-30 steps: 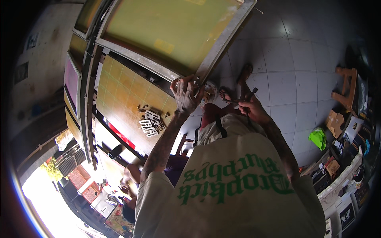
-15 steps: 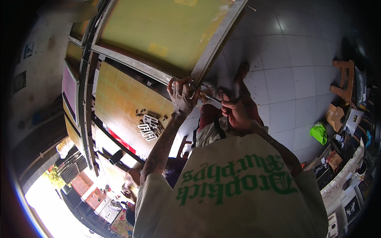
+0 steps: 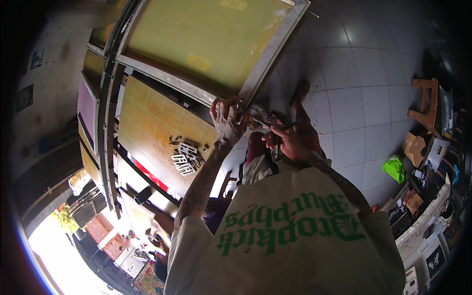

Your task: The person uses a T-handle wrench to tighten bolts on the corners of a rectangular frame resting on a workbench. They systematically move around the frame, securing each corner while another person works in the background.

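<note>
A screen-printing frame [image 3: 169, 78] with a greenish-yellow mesh [image 3: 196, 37] fills the top middle. My left hand [image 3: 229, 123] is closed at its near corner, fingers curled over the metal edge; what lies under the fingertips is hidden. Just right of it, my right hand [image 3: 290, 142] grips a T-handle wrench [image 3: 264, 124], its thin shaft pointing toward that corner. The shaft's tip is too small and dark to make out. Left of my left forearm, a yellowish board [image 3: 147, 110] with green grid lines carries several white metal brackets [image 3: 184, 157] and small loose parts.
More framed screens [image 3: 87, 108] line a curved dark rail [image 3: 109, 98] on the left. Grey floor tiles [image 3: 349, 108] spread to the right. A brown stool [image 3: 425, 105], a cardboard box [image 3: 414, 146] and a green bag [image 3: 394, 168] stand at the far right. Another person [image 3: 160, 231] is lower left.
My right hand has turned the wrench: its crossbar shows at a different angle and the fingers have shifted. My left hand stays at the frame corner. The view has moved slightly.
</note>
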Demonstrator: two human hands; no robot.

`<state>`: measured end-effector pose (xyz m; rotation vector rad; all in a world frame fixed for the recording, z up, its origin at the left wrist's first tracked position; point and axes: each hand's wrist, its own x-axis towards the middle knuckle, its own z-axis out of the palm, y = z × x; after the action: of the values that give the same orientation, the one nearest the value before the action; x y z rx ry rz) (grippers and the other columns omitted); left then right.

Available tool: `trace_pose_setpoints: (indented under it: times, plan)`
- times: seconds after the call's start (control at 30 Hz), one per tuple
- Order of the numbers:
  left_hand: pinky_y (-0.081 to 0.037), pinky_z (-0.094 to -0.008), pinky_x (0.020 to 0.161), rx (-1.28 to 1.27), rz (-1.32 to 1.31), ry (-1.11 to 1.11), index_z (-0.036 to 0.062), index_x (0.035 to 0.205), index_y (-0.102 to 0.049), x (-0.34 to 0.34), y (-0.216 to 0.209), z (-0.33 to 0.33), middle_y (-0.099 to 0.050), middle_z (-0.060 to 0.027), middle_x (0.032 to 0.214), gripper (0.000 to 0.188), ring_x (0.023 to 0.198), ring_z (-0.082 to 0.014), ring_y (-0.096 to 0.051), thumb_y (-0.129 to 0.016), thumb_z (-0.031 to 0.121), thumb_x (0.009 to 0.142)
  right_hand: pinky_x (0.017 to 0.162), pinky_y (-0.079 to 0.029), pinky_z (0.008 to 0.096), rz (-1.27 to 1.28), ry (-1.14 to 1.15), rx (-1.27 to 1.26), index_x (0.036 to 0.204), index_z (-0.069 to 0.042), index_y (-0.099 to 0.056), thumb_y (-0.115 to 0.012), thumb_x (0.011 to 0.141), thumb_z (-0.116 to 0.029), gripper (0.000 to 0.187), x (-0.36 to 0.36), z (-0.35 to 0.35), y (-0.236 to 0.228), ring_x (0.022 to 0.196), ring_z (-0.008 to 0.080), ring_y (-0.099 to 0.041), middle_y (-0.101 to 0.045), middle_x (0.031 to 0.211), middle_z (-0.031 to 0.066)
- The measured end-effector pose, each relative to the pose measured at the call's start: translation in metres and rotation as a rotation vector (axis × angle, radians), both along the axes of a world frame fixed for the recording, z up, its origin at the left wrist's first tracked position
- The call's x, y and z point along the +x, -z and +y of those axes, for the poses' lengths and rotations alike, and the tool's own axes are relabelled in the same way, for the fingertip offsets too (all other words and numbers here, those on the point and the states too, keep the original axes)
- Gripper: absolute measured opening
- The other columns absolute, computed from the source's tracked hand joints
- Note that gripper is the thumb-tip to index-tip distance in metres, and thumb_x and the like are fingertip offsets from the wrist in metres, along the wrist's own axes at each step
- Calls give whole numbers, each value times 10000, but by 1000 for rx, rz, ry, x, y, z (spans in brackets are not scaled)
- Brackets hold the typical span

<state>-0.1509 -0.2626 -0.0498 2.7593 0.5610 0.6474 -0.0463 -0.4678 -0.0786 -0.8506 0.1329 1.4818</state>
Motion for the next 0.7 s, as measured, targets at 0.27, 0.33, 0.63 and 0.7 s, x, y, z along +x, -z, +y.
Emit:
trace_pose_setpoints:
  times: [0.27, 0.33, 0.63, 0.7]
  plan:
    - [-355, -482, 997, 34, -27, 46, 144, 1065, -631, -6, 0, 0, -612, -99, 1135, 315, 1054, -268, -581, -781, 236, 803, 624, -511, 261, -658, -20, 11, 1047, -4, -707, -615, 998, -210, 231, -4, -7, 27, 644, 102, -615, -705, 794, 78]
    - [-365, -471, 945, 49, 21, 29, 154, 1105, -638, 0, -5, 0, -606, -97, 1087, 322, 1009, -269, -584, -756, 237, 816, 621, -506, 261, -532, -29, 51, 1040, -8, -710, -611, 999, -203, 223, 0, -7, 25, 645, 95, -608, -688, 766, 62]
    - [-354, -458, 762, 21, 154, -2, 147, 1361, -577, 21, -19, 11, -539, -122, 932, 577, 867, -286, -559, -636, 158, 788, 583, -468, 264, -892, -104, 123, 956, -12, -662, -582, 1009, -231, 239, 1, -13, 39, 581, 106, -542, -582, 668, 34]
    - [-354, -457, 756, 15, 136, -22, 138, 1370, -571, 21, -12, 12, -539, -128, 936, 592, 866, -292, -559, -622, 162, 780, 521, -426, 271, -611, -165, 144, 995, -26, -634, -583, 1013, -260, 240, 8, -8, 45, 542, 103, -504, -546, 644, 28]
